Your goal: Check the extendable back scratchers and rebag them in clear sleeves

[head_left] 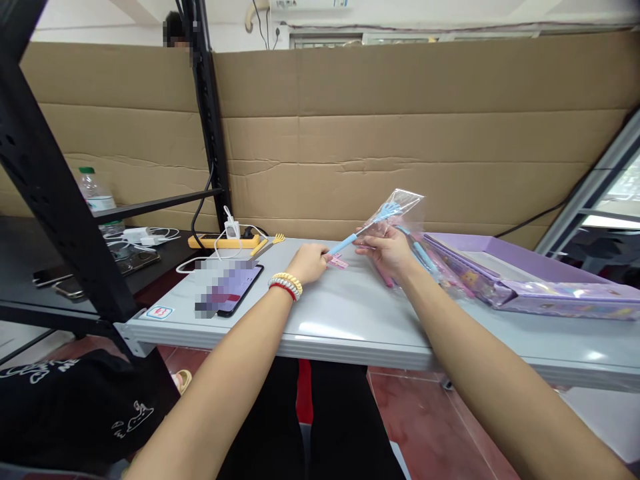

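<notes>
My left hand (pixel 307 263) is closed round the light-blue handle of a telescopic back scratcher (pixel 345 245). Its metal rod slants up to the right, and the blue claw end sits inside a clear plastic bag (pixel 407 200). With bent fingers, my right hand (pixel 387 248) grips the bag near the rod. Beside my left fingertips, a small pink tag or piece (pixel 338 262) shows. Under and beyond my right hand lie blue and pink wrapped items (pixel 425 257), partly hidden by that hand and forearm. A yellow back scratcher (pixel 267 246) lies at the back left of the table.
A phone (pixel 243 290) lies left of my left forearm. Behind it are a yellow power strip (pixel 223 241) and a white charger with cable (pixel 232 229). An open purple box (pixel 540 280) stands at the right. A black shelf post (pixel 65 180) rises at the left, and cardboard (pixel 400 133) closes off the back.
</notes>
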Tool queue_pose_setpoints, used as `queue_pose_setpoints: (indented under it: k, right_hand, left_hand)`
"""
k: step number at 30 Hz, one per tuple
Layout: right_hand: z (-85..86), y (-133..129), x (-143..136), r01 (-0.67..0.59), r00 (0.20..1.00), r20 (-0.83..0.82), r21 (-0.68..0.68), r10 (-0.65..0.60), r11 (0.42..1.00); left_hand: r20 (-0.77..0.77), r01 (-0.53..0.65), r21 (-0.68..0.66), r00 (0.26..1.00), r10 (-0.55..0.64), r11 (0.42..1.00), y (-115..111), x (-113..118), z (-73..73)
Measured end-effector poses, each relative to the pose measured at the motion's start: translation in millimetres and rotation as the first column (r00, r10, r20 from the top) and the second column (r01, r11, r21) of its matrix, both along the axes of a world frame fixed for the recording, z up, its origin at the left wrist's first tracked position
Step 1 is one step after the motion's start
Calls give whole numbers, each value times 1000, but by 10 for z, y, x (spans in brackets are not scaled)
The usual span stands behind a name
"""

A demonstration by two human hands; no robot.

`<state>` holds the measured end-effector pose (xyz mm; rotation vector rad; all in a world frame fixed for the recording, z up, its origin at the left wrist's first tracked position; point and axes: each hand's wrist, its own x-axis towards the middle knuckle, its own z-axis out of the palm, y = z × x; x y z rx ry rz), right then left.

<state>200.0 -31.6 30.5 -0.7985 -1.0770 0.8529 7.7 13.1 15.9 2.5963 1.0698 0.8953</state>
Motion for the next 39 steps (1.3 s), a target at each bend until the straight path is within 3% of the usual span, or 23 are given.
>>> queue_pose_setpoints:
  k: [4,7,11,13,16,20,25,32,39]
  right_hand:
    - [-20,12,40,62,988,139,5,-62,998]
    - [9,-33,46,16,989,149,30,-21,999]
    - [83,-103,51,-78,996,-49,24,79,997]
    - [105,-103,55,-54,987,-149,7,54,999]
    - [94,-59,50,21,984,-176,-7,-22,1000]
    - [19,1,-2,27,995,-98,3,-27,1000]
    - [-87,22,-138,-103,993,48,-38,105,994]
    - [-160,-11,-364,-218,952,189,-133,240,967]
    - [-88,-12,-287,-167,973,131,-172,190,971]
  left_hand:
    - [21,6,-11,1000,-6,1000,-8,0,10]
    - [13,-2,-18,1000,3,1000,-19,-4,15]
    - [2,-1,-41,1000,2,999,-21,-15,9]
    - [10,16,-62,1000,-16,998,-19,-22,5]
    - [47,54,-85,998,-50,995,-22,-25,5]
    - [185,102,-129,980,-77,986,-55,0,16]
    - [348,41,-135,937,8,990,-105,57,22]
    - [452,-21,-28,892,32,999,-106,102,17]
    - [418,37,-41,908,-17,998,-124,76,33]
